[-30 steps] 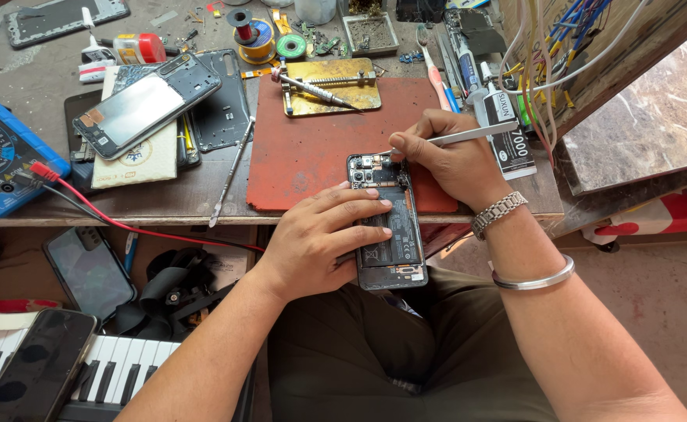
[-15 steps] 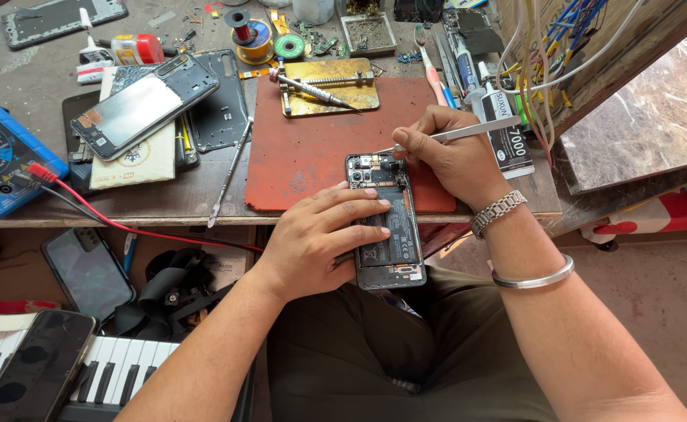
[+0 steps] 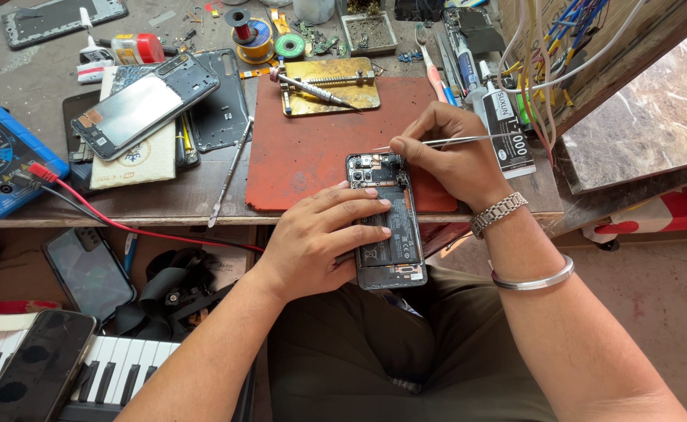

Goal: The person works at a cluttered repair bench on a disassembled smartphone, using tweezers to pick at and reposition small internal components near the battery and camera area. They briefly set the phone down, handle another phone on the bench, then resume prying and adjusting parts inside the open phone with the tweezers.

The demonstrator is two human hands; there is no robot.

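Phone point(image 3: 386, 223) with its back cover off lies half on the red mat point(image 3: 312, 152) at the near edge of the counter point(image 3: 31, 78) and half out over the person's lap, its dark battery and the small parts near the camera end laid bare. Left hand point(image 3: 320, 238) rests flat across its middle, fingers spread and pressing it down so it cannot slide. Right hand point(image 3: 449, 152) pinches a pair of slim metal tweezers point(image 3: 457, 141) between thumb and fingertips, the tips reaching toward the upper edge of the phone by the camera; whether they touch a part there is too small to tell. It looks like fine work on the top section of the board. Such work would call for a steady grip and a very small, light motion, with the phone kept still. A screwdriver point(image 3: 316, 90) lies on the brass plate point(image 3: 332, 82) further back, and a metal pry tool point(image 3: 230, 172) beside the mat
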